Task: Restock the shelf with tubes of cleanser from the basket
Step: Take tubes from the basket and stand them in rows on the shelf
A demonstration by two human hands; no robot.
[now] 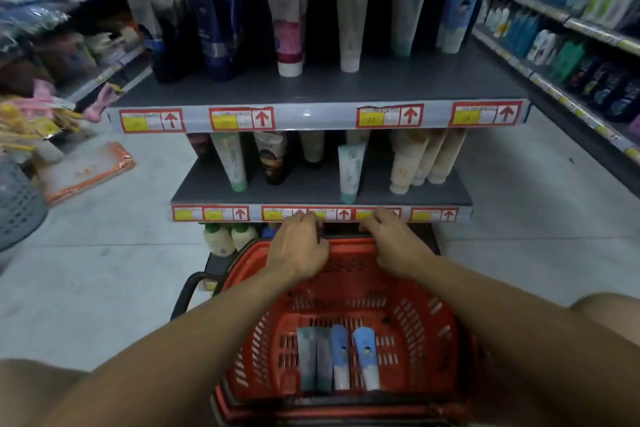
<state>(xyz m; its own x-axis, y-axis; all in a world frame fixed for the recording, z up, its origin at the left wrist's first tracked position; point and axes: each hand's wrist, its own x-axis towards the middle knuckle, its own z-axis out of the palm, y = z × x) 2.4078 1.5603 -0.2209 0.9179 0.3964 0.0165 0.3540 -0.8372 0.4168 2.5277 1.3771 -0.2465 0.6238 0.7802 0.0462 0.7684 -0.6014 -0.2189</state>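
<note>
Above our hands rises the shelf [318, 90]. Under them sits the basket [426, 329]; both the left hand [299, 248] and right hand [393, 241] curl closed on its far rim. Behind our wrists, four tubes [337, 360] lie on its floor.

Just beyond the fingers [304, 218], the lower shelf [311, 189] is showing bare gaps between standing tubes [348, 172]. Nearer than the fingers, the basket [346, 291] is lying open, its four tubes [337, 360] crowding the near wall.

Both hands, left hand [300, 246] and right hand [391, 244], grip the far rim of the red basket [429, 329]; four cleanser tubes [337, 360] lie inside, below the shelf [322, 189]
</note>
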